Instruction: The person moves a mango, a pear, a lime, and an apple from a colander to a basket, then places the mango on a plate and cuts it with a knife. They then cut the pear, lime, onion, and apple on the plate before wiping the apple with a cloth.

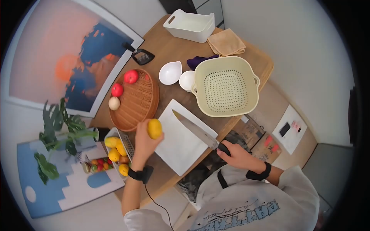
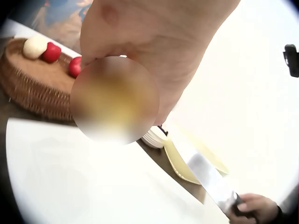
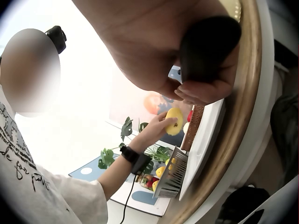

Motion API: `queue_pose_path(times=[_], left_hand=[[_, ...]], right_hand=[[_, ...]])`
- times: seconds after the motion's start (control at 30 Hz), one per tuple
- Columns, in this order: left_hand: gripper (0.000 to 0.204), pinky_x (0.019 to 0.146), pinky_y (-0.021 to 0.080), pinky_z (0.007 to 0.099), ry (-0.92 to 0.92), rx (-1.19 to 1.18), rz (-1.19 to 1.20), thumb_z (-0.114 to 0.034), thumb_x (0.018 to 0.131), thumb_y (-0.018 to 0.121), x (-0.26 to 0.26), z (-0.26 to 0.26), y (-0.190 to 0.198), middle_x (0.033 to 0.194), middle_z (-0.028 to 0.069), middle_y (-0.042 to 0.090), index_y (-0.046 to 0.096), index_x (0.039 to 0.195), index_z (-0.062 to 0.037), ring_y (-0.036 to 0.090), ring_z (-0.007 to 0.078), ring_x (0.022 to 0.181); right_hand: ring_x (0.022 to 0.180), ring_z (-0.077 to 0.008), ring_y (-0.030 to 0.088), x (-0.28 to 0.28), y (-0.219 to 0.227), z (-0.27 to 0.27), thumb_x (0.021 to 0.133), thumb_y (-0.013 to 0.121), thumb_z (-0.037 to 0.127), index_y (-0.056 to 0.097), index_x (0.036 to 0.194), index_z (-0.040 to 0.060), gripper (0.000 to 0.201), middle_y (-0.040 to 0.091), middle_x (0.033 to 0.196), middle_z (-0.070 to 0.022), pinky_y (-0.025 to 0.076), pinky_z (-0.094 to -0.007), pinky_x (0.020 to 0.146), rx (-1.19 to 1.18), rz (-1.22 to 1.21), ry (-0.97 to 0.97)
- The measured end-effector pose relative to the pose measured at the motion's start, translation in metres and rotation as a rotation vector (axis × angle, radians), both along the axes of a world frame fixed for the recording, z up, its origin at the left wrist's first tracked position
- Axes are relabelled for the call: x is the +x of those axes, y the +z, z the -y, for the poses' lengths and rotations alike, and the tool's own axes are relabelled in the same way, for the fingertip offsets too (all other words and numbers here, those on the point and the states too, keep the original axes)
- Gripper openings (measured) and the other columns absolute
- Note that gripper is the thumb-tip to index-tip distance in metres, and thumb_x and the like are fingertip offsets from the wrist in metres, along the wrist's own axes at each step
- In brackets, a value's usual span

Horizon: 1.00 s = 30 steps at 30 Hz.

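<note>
My left hand [image 1: 145,143] grips a yellow lemon [image 1: 155,129], held up over the left edge of the white cutting board [image 1: 179,152]. In the left wrist view a blur covers the fruit and some of the fingers. The black handle of a large kitchen knife [image 1: 197,131] lies in the grasp of my right hand [image 1: 239,157], in front of the board. Its long blade points up and left across the board's right side. In the right wrist view the fingers of the right hand [image 3: 205,91] curl round the handle, and the lemon [image 3: 174,122] shows farther off.
A round wicker basket [image 1: 135,104] with several red and pale fruits stands beyond the board. Left is a basket of yellow fruits [image 1: 114,154]; right, a cream colander [image 1: 227,111]. Behind sit white bowls [image 1: 170,73], a folded cloth [image 1: 226,42] and a white bin [image 1: 192,32].
</note>
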<state>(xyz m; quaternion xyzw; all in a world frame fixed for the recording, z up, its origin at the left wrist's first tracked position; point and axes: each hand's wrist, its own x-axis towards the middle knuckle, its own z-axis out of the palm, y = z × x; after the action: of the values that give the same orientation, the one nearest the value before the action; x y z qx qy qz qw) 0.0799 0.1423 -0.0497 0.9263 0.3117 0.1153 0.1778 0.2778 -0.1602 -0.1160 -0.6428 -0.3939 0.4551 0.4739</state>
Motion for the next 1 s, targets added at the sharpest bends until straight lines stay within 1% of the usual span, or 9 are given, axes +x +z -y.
queue_pose_path(times=[0.1, 0.23, 0.37, 0.43, 0.6, 0.63, 0.7, 0.83, 1.0], left_hand=[[0.071, 0.096, 0.048, 0.0416, 0.103, -0.146, 0.055, -0.021, 0.074, 0.085, -0.026, 0.054, -0.046, 0.117, 0.0218, 0.059, 0.051, 0.131, 0.0025, 0.059, 0.0369, 0.11], [0.07, 0.097, 0.048, 0.041, 0.219, -0.071, 0.249, -0.019, 0.074, 0.085, -0.045, 0.094, -0.088, 0.119, 0.0211, 0.059, 0.05, 0.131, 0.0017, 0.06, 0.0365, 0.111], [0.07, 0.097, 0.048, 0.0411, 0.361, -0.134, 0.389, -0.019, 0.073, 0.087, -0.049, 0.115, -0.101, 0.119, 0.0207, 0.059, 0.051, 0.129, 0.0015, 0.059, 0.0361, 0.111], [0.068, 0.096, 0.049, 0.0407, 0.43, -0.179, 0.474, -0.02, 0.072, 0.088, -0.049, 0.119, -0.104, 0.117, 0.0202, 0.06, 0.053, 0.126, 0.001, 0.059, 0.0357, 0.111], [0.068, 0.093, 0.05, 0.0411, 0.379, -0.022, 0.537, -0.021, 0.07, 0.089, -0.049, 0.118, -0.106, 0.116, 0.0192, 0.059, 0.056, 0.125, -0.0002, 0.059, 0.036, 0.108], [0.068, 0.093, 0.05, 0.0413, 0.38, 0.015, 0.541, -0.021, 0.07, 0.089, -0.047, 0.118, -0.106, 0.116, 0.019, 0.058, 0.056, 0.125, -0.0004, 0.059, 0.0361, 0.108], [0.07, 0.093, 0.051, 0.0419, 0.387, 0.037, 0.555, -0.022, 0.069, 0.089, -0.048, 0.118, -0.113, 0.117, 0.0191, 0.058, 0.056, 0.126, 0.0003, 0.059, 0.0363, 0.108], [0.071, 0.093, 0.051, 0.042, 0.384, 0.051, 0.573, -0.022, 0.071, 0.088, -0.051, 0.118, -0.115, 0.12, 0.0197, 0.057, 0.053, 0.128, 0.0013, 0.059, 0.0359, 0.107], [0.069, 0.094, 0.05, 0.0431, 0.4, -0.064, 0.635, -0.02, 0.076, 0.083, -0.052, 0.121, -0.113, 0.116, 0.0224, 0.058, 0.048, 0.131, 0.0035, 0.059, 0.037, 0.107]], right_hand=[[0.063, -0.0316, 0.064, -0.014, 0.005, 0.0, 0.099, 0.06, 0.023, 0.057, 0.113, 0.0006, 0.027, 0.062, 0.072, -0.0188, 0.048, -0.0405, 0.059, -0.018, 0.017, -0.017], [0.069, -0.034, 0.066, -0.025, 0.013, 0.0, 0.099, 0.06, 0.024, 0.057, 0.117, 0.0022, 0.028, 0.065, 0.079, -0.0195, 0.05, -0.0401, 0.064, -0.061, 0.075, 0.057], [0.07, -0.0339, 0.066, -0.032, 0.032, -0.009, 0.1, 0.059, 0.021, 0.057, 0.117, 0.0013, 0.026, 0.065, 0.08, -0.0192, 0.05, -0.0398, 0.065, 0.044, 0.135, 0.034], [0.069, -0.0332, 0.066, -0.034, 0.046, -0.017, 0.1, 0.058, 0.02, 0.057, 0.116, 0.0011, 0.025, 0.065, 0.079, -0.019, 0.05, -0.039, 0.065, 0.006, 0.161, 0.066], [0.065, -0.0307, 0.064, -0.035, 0.029, -0.032, 0.1, 0.059, 0.021, 0.057, 0.116, 0.0016, 0.025, 0.063, 0.075, -0.0183, 0.049, -0.0385, 0.062, -0.005, 0.293, 0.151], [0.062, -0.0298, 0.063, -0.038, 0.023, -0.032, 0.101, 0.059, 0.022, 0.057, 0.116, 0.0021, 0.026, 0.063, 0.073, -0.0176, 0.048, -0.0382, 0.06, 0.063, 0.345, 0.131], [0.061, -0.0295, 0.063, -0.041, 0.025, -0.036, 0.101, 0.058, 0.023, 0.057, 0.116, 0.0019, 0.026, 0.062, 0.072, -0.0174, 0.048, -0.0377, 0.059, -0.014, 0.328, 0.112], [0.059, -0.0288, 0.062, -0.044, 0.021, -0.039, 0.102, 0.058, 0.023, 0.056, 0.114, 0.0007, 0.026, 0.06, 0.069, -0.0182, 0.047, -0.0366, 0.058, -0.052, 0.35, 0.125], [0.061, -0.0301, 0.063, -0.048, 0.029, -0.037, 0.102, 0.057, 0.023, 0.057, 0.11, 0.0001, 0.025, 0.06, 0.07, -0.02, 0.046, -0.0376, 0.058, -0.058, 0.347, 0.134]])
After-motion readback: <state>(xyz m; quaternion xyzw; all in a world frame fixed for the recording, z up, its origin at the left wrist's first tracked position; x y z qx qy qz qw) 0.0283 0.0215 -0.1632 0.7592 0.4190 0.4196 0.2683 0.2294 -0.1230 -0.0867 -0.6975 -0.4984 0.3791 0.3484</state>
